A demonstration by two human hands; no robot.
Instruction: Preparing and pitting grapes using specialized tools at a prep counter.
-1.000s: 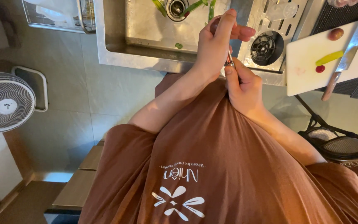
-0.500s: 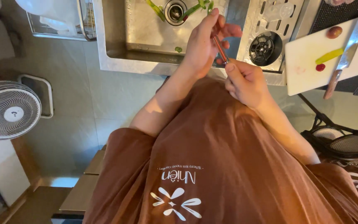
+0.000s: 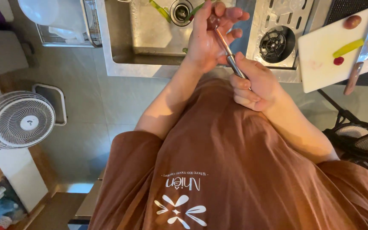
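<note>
At the far left a white fan stands on the grey floor, well apart from the counter, and a dish rack sits at the counter's left end just beside the steel sink. Over the sink's right side, near the drain and some green peelings, the left hand is curled with fingers partly spread, pinching a small reddish vegetable at its fingertips. A slim metal peeler runs from that piece down to the right hand, which is closed in a fist round the handle above the counter's front edge. Right of the hands lies a ridged steel panel with a round black strainer. Farther right a white cutting board overhangs the front edge, carrying a knife, a green strip and small red pieces.
</note>
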